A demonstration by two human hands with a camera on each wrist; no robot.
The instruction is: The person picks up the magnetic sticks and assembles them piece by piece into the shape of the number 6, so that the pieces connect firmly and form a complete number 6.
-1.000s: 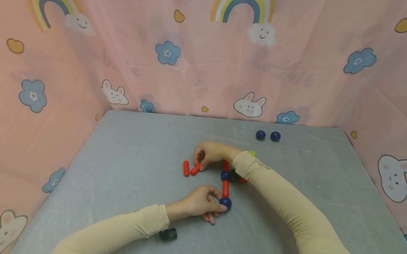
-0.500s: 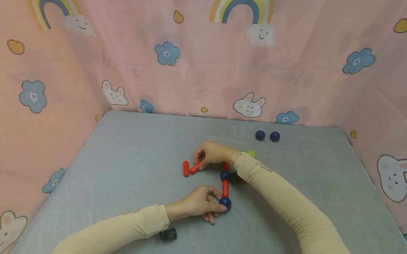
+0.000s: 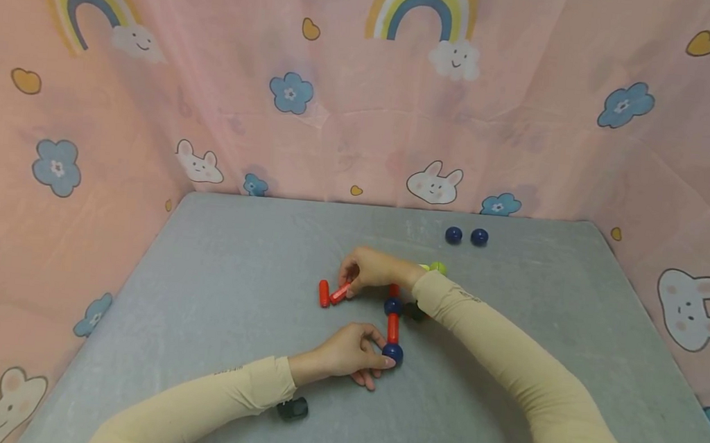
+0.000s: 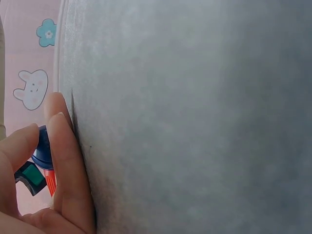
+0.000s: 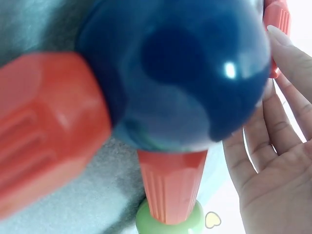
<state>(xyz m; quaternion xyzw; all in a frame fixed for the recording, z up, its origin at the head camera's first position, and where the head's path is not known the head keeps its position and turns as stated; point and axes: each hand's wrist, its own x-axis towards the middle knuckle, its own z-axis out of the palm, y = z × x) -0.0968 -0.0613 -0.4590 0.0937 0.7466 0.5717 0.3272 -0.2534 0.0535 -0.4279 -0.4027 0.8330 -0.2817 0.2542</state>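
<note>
My left hand (image 3: 351, 352) pinches a blue ball (image 3: 393, 354) between thumb and fingers. In the left wrist view, the same blue ball (image 4: 44, 148) shows between thumb and fingers, with a red rod below it. From the ball a red rod (image 3: 393, 329) runs to a second blue ball (image 3: 393, 306), and another red rod (image 3: 394, 291) continues beyond, partly under the right arm. My right hand (image 3: 371, 266) pinches a loose red rod (image 3: 340, 293) by one end. The right wrist view has this rod (image 5: 278, 19) at the fingertips, near a large blue ball (image 5: 180, 73) joined to red rods.
Left of the held rod lies another red rod (image 3: 324, 293). Two blue balls (image 3: 466, 236) stand at the back of the grey table (image 3: 246, 255). A green ball (image 3: 438, 268) shows behind the right sleeve. A small black object (image 3: 293, 408) sits by the left sleeve.
The red rod in my right hand has shifted very slightly left and turned a little. The right forearm has edged right. The left hand and its ball stay put.
</note>
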